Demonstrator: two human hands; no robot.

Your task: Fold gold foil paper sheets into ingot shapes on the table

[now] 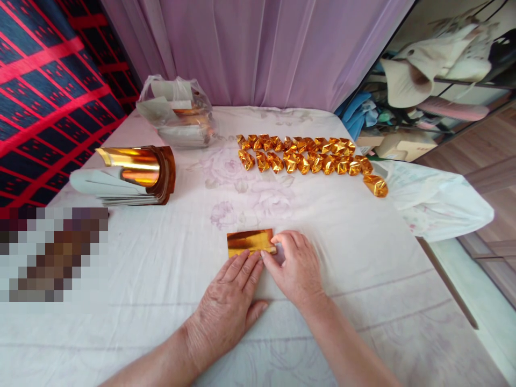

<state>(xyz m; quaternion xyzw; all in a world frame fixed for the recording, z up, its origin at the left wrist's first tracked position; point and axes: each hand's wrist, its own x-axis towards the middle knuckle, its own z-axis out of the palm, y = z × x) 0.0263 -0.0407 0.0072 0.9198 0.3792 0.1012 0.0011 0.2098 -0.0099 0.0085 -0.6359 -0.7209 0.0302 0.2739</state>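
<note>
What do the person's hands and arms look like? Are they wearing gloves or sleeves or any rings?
Both hands are bare: no gloves on the left hand or the right hand. No ring, watch or bracelet shows. The forearms are bare too, with no sleeve in view right down to the bottom edge of the picture. The backs of the hands look creased and wrinkled, and the fingernails are short and plain.
</note>
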